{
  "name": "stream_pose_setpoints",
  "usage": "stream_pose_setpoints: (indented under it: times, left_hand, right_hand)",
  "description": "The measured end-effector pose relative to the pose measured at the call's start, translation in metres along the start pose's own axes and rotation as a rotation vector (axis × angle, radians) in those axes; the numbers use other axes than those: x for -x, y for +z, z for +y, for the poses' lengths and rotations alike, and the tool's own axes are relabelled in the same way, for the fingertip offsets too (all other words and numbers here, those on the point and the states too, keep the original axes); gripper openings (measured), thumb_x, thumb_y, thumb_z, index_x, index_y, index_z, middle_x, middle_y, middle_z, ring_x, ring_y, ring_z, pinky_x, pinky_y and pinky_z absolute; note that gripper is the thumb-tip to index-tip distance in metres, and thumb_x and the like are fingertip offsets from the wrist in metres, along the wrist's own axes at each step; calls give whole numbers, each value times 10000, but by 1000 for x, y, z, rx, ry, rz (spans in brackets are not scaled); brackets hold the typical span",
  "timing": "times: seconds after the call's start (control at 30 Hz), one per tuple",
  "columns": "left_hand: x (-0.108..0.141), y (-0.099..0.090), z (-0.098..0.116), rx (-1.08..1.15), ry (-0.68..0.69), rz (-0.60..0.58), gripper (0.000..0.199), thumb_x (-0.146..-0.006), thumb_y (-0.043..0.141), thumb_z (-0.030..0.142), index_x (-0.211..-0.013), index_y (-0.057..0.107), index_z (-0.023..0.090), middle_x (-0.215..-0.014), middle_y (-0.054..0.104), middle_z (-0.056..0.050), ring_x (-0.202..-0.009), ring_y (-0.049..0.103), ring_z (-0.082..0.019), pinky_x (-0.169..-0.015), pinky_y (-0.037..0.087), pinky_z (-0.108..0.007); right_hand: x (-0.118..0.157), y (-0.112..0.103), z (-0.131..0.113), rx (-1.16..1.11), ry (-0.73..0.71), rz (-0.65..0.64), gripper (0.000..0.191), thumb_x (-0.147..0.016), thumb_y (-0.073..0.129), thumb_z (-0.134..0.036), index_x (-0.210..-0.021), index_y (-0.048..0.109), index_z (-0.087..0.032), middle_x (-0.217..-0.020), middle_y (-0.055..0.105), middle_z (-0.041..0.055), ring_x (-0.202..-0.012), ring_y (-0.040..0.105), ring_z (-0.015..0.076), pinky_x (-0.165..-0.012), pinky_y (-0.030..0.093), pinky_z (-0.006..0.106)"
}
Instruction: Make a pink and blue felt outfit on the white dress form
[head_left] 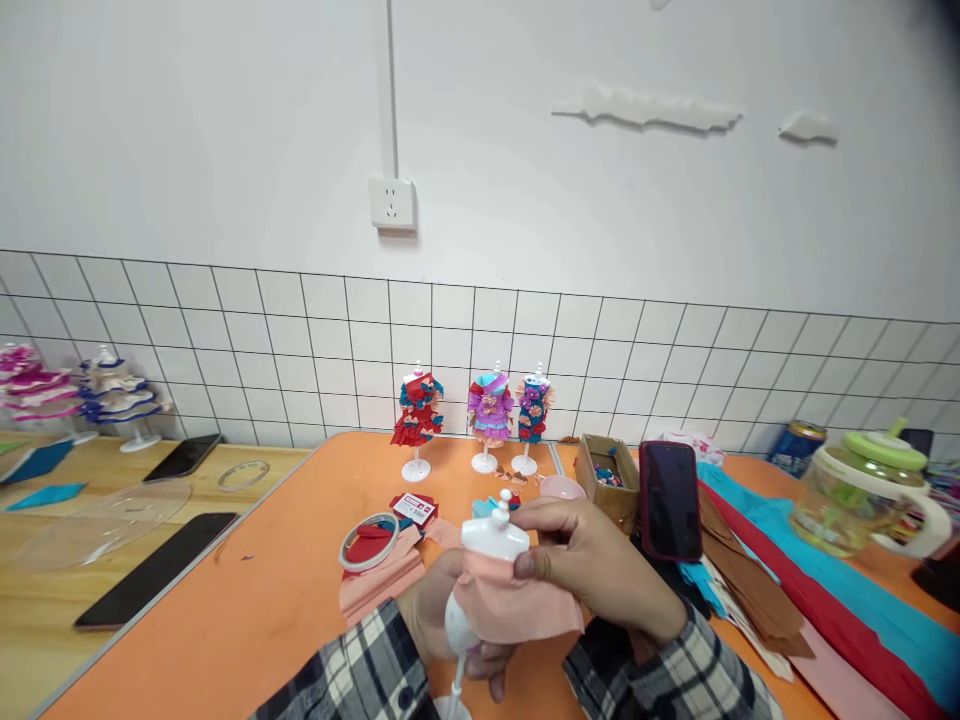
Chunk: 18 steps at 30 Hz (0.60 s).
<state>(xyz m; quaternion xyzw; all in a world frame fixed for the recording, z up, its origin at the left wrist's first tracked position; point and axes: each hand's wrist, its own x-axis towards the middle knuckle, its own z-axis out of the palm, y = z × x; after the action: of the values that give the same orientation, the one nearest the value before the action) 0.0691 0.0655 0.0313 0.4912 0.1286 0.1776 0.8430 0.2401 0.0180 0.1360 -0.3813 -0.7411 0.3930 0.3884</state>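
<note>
Mannequin (495, 538) in curled left fingers (491, 660) — right fingers (534, 565) pinch it at pink cloth (517, 608) top

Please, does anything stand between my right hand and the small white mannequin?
Nothing visible does. Your right hand touches the peach cloth wrapped around the white mannequin, and your left hand holds it from the other side.

Plaid sleeves (352, 665) mix black with, seemingly, cream.

Orange table (277, 560) — tape roll (343, 548), upright phone (670, 500), cardboard box (628, 490)
</note>
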Motion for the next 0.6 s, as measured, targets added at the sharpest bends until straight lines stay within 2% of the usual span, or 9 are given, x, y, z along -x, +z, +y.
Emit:
stream_pose_setpoints:
  times: [0.03, 0.1, 0.17, 0.23, 0.3, 0.37, 0.47, 0.53, 0.6]
  left_hand:
    - [4, -4, 8, 57, -73, -42, 509, -741, 525, 580, -547, 615, 118, -469, 579, -68, -362, 485, -165, -523, 473, -377]
    - [10, -9, 26, 73, -9, 101, 266, -751, 620, 363, -758, 677, 104, -681, 686, -92, -600, 626, -209, -645, 489, -344]
    - [15, -10, 43, 7, 173, 318, 194, -800, 635, 279, -897, 685, 119, -793, 711, -81, -747, 650, -202, -733, 468, -300]
    - [21, -6, 57, -15, 368, 455, 267, -868, 589, 379, -922, 687, 137, -863, 706, -81, -812, 644, -200, -773, 458, -293]
    - [29, 3, 68, -69, 507, 448, 411, -871, 550, 522, -896, 690, 136, -893, 691, -92, -846, 636, -213, -801, 462, -309]
    - [37, 14, 76, -233, 543, 369, 508, -796, 612, 607, -979, 680, 137, -964, 678, -111, -901, 627, -243, -839, 463, -346]
    - [45, 29, 83, -458, 483, 367, 471, -712, 787, 435, -1078, 624, 186, -1072, 643, -93, -984, 604, -241, -834, 472, -331]
    - [45, 37, 84, -495, 448, 395, 451, -698, 820, 278, -1077, 582, 224, -1106, 609, -59, -970, 595, -202, -769, 489, -284]
    - [42, 41, 81, -476, 450, 413, 443, -705, 812, 215, -1057, 545, 236, -1071, 590, -29, -889, 594, -155, -693, 493, -240]
  right_hand:
    - [-1, 0, 1, 2, 11, 26, 305, -759, 718, -461, -966, 764, -243, -932, 706, 38, -911, 630, 208, -827, 485, 311]
    - [-2, -1, 5, 15, 11, 84, 304, -784, 701, -430, -1014, 751, -238, -955, 715, 48, -918, 633, 211, -820, 491, 320]
    - [-4, -1, 8, 37, -10, 115, 308, -804, 686, -408, -1057, 737, -239, -997, 715, 60, -953, 629, 218, -833, 487, 333]
    - [-4, -1, 9, 64, -11, 133, 305, -809, 685, -388, -1076, 730, -247, -1020, 712, 65, -976, 626, 227, -844, 482, 346]
    - [-4, -1, 9, 78, -6, 152, 298, -806, 692, -366, -1079, 729, -253, -1021, 714, 62, -984, 626, 232, -847, 479, 349]
    - [-3, -1, 8, 73, -9, 158, 295, -806, 693, -350, -1082, 727, -253, -1027, 715, 60, -991, 626, 232, -845, 478, 343]
    - [-3, 0, 5, 80, 3, 177, 285, -800, 694, -344, -1067, 731, -250, -1063, 710, 59, -1005, 619, 235, -856, 471, 351]
    - [-3, 2, 4, 117, 26, 208, 278, -794, 695, -340, -1055, 732, -253, -1072, 706, 56, -1004, 612, 238, -862, 462, 363]
    - [-3, 4, 3, 157, 37, 229, 270, -799, 689, -333, -1056, 730, -261, -1058, 706, 52, -990, 611, 234, -861, 455, 365]
